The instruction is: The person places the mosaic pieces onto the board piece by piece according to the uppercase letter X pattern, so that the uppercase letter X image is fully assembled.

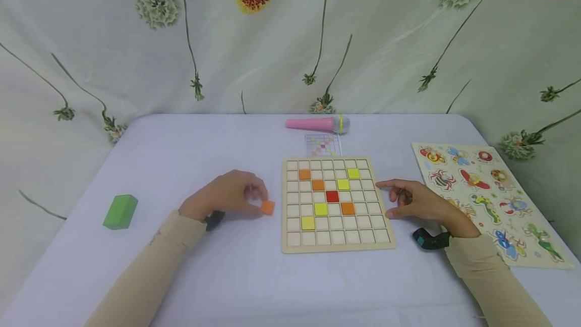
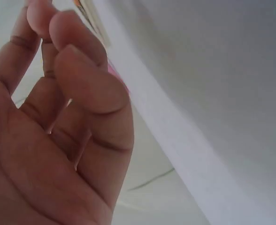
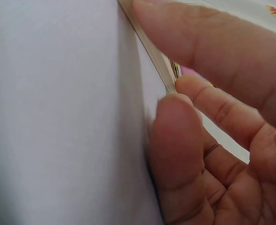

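Note:
My left hand (image 1: 229,193) pinches a small orange square tile (image 1: 268,208) between thumb and fingertips, just left of the wooden grid board (image 1: 338,248). In the left wrist view the curled fingers (image 2: 93,89) fill the left side, and the tile is hidden. On the board, orange, yellow and red tiles form two crossing diagonals, with a red tile (image 1: 332,196) in the middle. My right hand (image 1: 413,198) has its index fingertip and thumb tip at the board's right edge, the other fingers bent. The right wrist view shows fingertips (image 3: 175,126) close to the board's edge (image 3: 149,47).
A printed pattern card (image 1: 323,145) lies behind the board, with a pink toy microphone (image 1: 313,124) beyond it. At the far left is a green block (image 1: 120,211). An insect puzzle board (image 1: 492,201) lies at the right, partly behind the right wrist.

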Demonstrator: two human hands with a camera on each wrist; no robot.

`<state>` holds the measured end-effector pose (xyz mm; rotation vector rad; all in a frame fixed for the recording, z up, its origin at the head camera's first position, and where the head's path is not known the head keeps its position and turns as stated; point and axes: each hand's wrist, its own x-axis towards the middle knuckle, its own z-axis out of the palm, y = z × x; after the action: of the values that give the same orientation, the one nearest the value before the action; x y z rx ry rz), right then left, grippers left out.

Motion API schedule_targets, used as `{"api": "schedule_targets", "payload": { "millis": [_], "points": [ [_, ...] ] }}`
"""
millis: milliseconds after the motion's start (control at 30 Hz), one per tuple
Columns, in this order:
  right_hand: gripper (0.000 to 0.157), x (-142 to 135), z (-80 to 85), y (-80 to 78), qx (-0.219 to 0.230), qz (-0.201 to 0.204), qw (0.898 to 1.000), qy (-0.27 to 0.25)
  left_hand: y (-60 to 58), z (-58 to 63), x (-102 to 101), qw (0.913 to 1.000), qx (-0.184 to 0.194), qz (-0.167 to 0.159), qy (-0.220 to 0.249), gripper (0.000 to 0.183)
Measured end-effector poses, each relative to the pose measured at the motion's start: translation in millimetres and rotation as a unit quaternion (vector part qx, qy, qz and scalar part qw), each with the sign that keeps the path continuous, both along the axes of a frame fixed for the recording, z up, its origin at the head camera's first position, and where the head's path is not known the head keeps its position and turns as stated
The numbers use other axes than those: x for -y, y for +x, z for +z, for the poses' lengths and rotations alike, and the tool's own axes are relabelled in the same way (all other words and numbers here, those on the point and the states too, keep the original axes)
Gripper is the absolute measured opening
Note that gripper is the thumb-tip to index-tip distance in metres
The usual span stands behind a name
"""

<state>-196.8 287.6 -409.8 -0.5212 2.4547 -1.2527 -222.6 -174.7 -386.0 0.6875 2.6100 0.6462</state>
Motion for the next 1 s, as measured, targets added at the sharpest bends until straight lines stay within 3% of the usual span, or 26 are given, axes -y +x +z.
{"api": "schedule_targets", "payload": {
  "millis": [500,1000],
  "points": [
    [0.067,-2,-1.7,-0.6,-0.001,0.004,1.0,-0.007,15.8,16.1,-41,0.9986,-0.042,0.028,0.017,0.021],
    [0.067,-2,-2.3,-0.6,-0.004,0.008,1.0,-0.005,31.5,17.1,-98,0.996,-0.08,-0.009,0.039,0.024]
  ]
}}
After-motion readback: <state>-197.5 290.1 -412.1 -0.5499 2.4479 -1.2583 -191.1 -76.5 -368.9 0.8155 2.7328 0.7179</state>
